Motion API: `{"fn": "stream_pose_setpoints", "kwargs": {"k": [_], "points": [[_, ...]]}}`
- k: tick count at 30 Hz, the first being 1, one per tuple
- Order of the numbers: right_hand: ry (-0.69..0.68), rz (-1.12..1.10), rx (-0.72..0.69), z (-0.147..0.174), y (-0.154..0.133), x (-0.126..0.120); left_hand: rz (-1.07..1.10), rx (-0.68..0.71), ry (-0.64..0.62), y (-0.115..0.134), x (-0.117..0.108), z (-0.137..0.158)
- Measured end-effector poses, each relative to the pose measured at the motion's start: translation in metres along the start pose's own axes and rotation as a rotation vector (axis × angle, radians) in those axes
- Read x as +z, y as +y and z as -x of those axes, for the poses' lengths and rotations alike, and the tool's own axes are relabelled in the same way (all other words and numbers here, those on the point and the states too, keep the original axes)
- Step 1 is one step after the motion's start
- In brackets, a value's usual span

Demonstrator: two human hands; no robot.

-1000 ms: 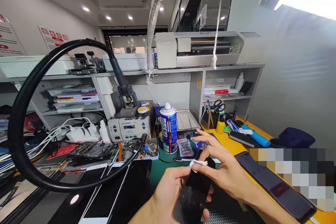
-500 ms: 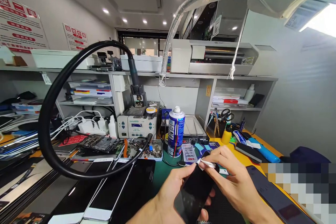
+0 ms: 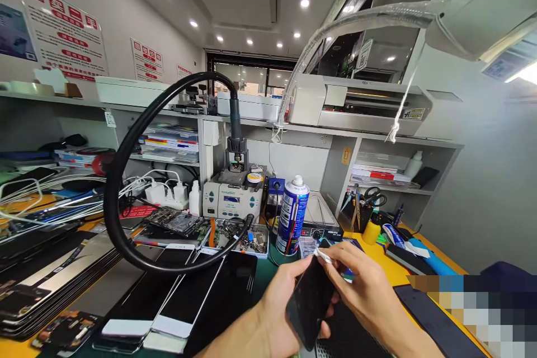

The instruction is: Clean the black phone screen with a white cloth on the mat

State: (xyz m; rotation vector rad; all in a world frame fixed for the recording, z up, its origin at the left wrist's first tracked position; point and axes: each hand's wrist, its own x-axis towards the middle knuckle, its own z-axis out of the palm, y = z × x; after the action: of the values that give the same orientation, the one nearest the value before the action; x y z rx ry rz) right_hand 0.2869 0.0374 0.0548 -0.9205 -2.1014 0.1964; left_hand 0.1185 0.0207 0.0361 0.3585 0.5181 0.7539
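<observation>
My left hand (image 3: pixel 274 307) is wrapped round a black smartphone (image 3: pixel 309 305), thumb along its side and fingertips showing past the far edge. The phone is tilted, with its dark screen facing me. In my right hand (image 3: pixel 367 282), a small white wipe (image 3: pixel 324 256) is pinched between thumb and fingers and pressed to the phone's top edge. Whether it is paper or cloth I cannot tell. A blue spray can (image 3: pixel 292 218) stands upright just beyond the phone.
A black hose (image 3: pixel 111 218) loops above phone screens (image 3: pixel 180 291) on the left. Behind it stand a hot-air station (image 3: pixel 229 198) and a tray of small parts (image 3: pixel 268 238). Another dark phone (image 3: pixel 436 319) lies at right. A shelf (image 3: pixel 251 122) crosses the back.
The view has swung left and tilted, so the bench appears further right. Both hands keep their hold, with the wipe still at the phone's top edge.
</observation>
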Motion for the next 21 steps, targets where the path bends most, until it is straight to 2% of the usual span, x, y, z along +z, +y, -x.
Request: {"fn": "stream_pose_setpoints", "kwargs": {"k": [7, 21], "points": [[0.054, 0.050, -0.078, -0.004, -0.002, 0.008, 0.027, 0.079, 0.052, 0.001, -0.001, -0.001], [0.028, -0.120, -0.250, 0.010, -0.028, 0.015, 0.117, 0.075, -0.010, -0.002, 0.000, 0.005]]}}
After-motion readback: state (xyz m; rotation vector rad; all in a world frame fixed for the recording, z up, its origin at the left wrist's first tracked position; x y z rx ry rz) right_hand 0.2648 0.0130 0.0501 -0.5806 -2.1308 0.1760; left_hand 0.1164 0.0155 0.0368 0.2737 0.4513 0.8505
